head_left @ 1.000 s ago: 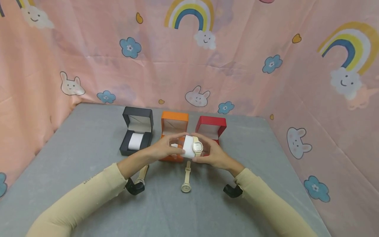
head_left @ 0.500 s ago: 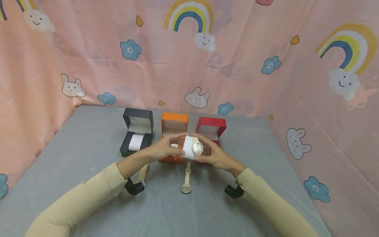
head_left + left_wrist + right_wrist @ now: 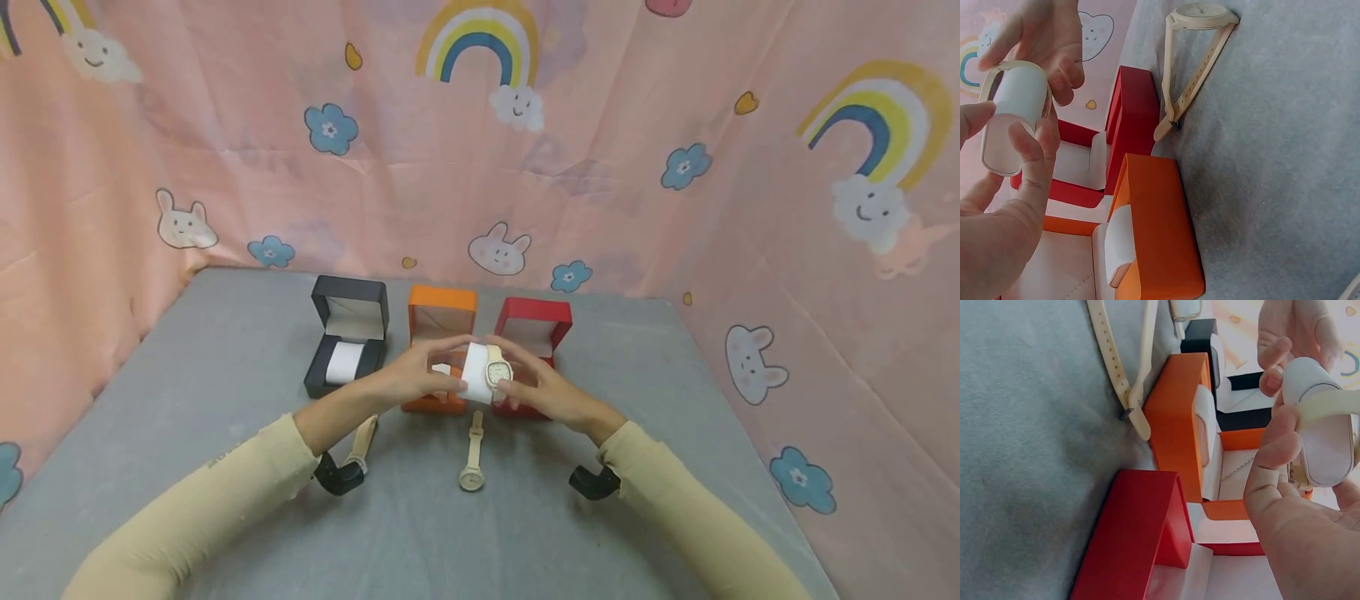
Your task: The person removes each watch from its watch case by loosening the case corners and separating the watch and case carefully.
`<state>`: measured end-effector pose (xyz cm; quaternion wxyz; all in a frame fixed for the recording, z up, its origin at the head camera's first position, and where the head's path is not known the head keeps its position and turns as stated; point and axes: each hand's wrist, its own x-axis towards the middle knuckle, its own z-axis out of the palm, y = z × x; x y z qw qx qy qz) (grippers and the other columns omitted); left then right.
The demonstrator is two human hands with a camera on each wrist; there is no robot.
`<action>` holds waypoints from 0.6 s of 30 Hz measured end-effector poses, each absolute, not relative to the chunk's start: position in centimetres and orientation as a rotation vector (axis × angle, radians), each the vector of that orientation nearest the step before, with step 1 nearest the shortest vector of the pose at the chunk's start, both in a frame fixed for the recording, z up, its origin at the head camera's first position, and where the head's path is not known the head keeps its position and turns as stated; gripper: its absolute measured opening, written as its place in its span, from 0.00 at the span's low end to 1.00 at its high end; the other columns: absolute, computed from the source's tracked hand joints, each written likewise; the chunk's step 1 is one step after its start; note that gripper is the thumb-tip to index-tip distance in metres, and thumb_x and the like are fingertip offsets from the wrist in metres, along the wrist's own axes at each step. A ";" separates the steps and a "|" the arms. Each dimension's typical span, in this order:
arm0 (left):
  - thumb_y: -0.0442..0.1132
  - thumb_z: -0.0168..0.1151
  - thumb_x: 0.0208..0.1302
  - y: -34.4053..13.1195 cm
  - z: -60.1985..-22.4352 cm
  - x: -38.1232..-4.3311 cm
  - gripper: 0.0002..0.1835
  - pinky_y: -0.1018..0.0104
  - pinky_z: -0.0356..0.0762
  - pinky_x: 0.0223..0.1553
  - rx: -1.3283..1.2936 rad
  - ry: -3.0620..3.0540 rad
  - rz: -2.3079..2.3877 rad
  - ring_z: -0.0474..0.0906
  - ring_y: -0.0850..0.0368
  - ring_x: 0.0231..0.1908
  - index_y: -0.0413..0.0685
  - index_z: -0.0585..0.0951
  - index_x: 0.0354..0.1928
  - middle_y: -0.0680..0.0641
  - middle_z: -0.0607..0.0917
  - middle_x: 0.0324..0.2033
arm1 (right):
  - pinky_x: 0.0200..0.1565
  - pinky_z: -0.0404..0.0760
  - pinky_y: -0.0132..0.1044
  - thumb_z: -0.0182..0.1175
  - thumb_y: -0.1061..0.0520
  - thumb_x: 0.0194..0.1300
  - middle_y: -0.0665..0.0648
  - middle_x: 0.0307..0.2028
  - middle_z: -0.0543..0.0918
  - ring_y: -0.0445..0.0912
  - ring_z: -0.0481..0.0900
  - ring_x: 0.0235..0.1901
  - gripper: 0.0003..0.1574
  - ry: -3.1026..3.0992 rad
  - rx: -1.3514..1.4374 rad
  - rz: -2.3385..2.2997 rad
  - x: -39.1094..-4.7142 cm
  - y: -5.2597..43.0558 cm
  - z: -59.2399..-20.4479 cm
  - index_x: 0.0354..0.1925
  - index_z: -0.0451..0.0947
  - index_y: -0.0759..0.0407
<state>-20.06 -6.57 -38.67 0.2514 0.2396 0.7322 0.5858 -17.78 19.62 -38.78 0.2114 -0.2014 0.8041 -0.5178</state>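
Above the table, in front of the watch boxes, both hands hold a white watch cushion (image 3: 476, 373) with a cream-strapped watch (image 3: 498, 372) wrapped round its right part. My left hand (image 3: 412, 372) pinches the cushion's left end between thumb and fingers. My right hand (image 3: 553, 390) grips the strapped end, its thumb at the lower edge of the square watch face. In the right wrist view the cream strap (image 3: 1329, 406) loops over the cushion, with a gold-coloured buckle (image 3: 1299, 474) near the fingers. The left wrist view shows the cushion's open hollow end (image 3: 1004, 147).
Open boxes stand in a row: black (image 3: 348, 288) with a white cushion (image 3: 345, 362), orange (image 3: 442, 297) with a cushion inside, and red (image 3: 534, 312). A cream watch (image 3: 472, 477) lies in front of them; another watch (image 3: 362, 443) lies partly behind the left forearm.
My right thumb has moved up from below the watch to the lower edge of its face. The left hand keeps its hold on the cushion; the boxes and table watches stay put.
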 end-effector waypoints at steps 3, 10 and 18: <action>0.35 0.65 0.66 -6.6 -38.5 -20.3 0.38 0.64 0.82 0.40 0.676 2.001 1.589 0.81 0.44 0.43 0.55 0.64 0.77 0.37 0.77 0.62 | 0.52 0.81 0.42 0.58 0.44 0.72 0.59 0.71 0.64 0.52 0.77 0.49 0.43 2.224 -0.545 -1.437 -18.1 19.8 -38.5 0.78 0.52 0.33; 0.35 0.65 0.65 -6.1 -39.1 -20.1 0.38 0.66 0.82 0.38 0.688 1.966 1.643 0.81 0.52 0.40 0.50 0.64 0.77 0.33 0.76 0.61 | 0.49 0.82 0.39 0.57 0.49 0.74 0.60 0.69 0.67 0.50 0.76 0.49 0.43 2.131 -0.518 -1.573 -17.7 20.4 -38.9 0.80 0.51 0.42; 0.34 0.66 0.66 -6.7 -39.1 -20.2 0.38 0.65 0.82 0.39 0.644 1.974 1.643 0.78 0.52 0.46 0.53 0.64 0.76 0.36 0.75 0.61 | 0.65 0.77 0.50 0.57 0.57 0.74 0.60 0.72 0.68 0.51 0.73 0.63 0.41 2.007 -0.445 -1.757 -18.0 20.1 -39.3 0.79 0.54 0.46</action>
